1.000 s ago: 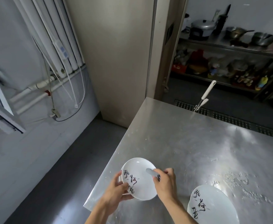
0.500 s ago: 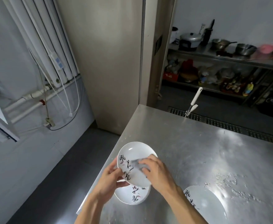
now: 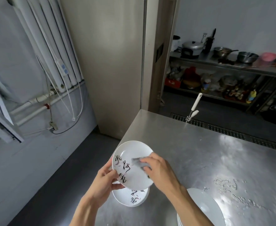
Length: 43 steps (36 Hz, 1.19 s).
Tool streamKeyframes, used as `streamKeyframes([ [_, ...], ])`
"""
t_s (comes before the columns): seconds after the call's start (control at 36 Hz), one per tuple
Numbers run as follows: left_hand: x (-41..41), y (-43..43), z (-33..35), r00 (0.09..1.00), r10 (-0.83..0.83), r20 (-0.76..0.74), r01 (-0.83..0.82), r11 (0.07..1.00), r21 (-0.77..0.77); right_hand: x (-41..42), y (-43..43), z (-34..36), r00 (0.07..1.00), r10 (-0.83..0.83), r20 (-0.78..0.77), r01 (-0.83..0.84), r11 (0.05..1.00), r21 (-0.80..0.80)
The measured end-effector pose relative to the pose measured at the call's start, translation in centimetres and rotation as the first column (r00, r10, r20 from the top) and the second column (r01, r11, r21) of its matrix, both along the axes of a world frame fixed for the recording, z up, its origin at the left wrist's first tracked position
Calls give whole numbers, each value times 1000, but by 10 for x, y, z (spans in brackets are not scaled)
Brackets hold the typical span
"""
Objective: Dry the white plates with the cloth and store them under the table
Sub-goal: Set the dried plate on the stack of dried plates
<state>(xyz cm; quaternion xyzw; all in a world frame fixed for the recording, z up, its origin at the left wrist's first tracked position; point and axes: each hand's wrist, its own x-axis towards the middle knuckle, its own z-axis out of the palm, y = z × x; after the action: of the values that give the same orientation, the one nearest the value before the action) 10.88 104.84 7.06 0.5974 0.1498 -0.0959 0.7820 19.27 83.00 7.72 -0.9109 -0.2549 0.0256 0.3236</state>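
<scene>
A white plate point(image 3: 130, 154) with black brush lettering is tilted up above the near left corner of the steel table point(image 3: 199, 154). My left hand point(image 3: 104, 180) grips its lower left rim. My right hand point(image 3: 160, 170) presses a small grey cloth point(image 3: 139, 162) against the plate's inner face. Directly below it a stack of white plates point(image 3: 130, 199) rests on the table. Another stack of white plates point(image 3: 206, 209) sits at the bottom right, partly hidden by my right forearm.
A white-handled knife point(image 3: 193, 108) stands at the table's far edge. Water droplets point(image 3: 228, 188) spot the table on the right. A steel shelf point(image 3: 232, 66) with pots stands across a floor drain. White pipes point(image 3: 49, 51) run along the left wall.
The held plate has lifted off the stack and tilted up toward me. My right hand with the cloth has moved across the plate's face. The camera view has tipped upward.
</scene>
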Motion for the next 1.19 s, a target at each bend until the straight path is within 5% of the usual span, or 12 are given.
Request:
streamKeyframes([
  [0.22, 0, -15, 18, 992, -109, 68, 108, 994, 26, 8, 7, 36, 971, -21, 239, 17, 1000, 19],
  [0.42, -3, -3, 25, 994, -27, 105, 25, 999, 27, 12, -26, 44, 991, 70, 117, -60, 994, -86],
  [0.53, -3, -16, 33, 987, -67, 149, 64, 998, 24, 22, -24, 59, 977, -116, 179, 103, 992, 78],
  [0.67, 1, -12, 35, 990, 13, 140, -7, 999, -40, 8, -27, 59, 985, 21, 170, -23, 1000, 15],
  [0.78, -3, -18, 35, 988, 3, 152, 6, 998, -59, 20, -30, 58, 955, -176, 240, 164, 984, 70],
  [0.89, -3, -25, 38, 991, 9, 134, 0, 998, -67, 17, -25, 50, 972, -237, 2, 224, 923, 314],
  [1.03, -8, -24, 48, 998, -54, 38, 60, 984, -168, 23, -41, 44, 974, -177, -139, 218, 896, 386],
  [1.19, -3, -15, 57, 973, -224, -56, 222, 975, -32, 23, -56, 57, 994, 65, -84, -32, 935, 353],
])
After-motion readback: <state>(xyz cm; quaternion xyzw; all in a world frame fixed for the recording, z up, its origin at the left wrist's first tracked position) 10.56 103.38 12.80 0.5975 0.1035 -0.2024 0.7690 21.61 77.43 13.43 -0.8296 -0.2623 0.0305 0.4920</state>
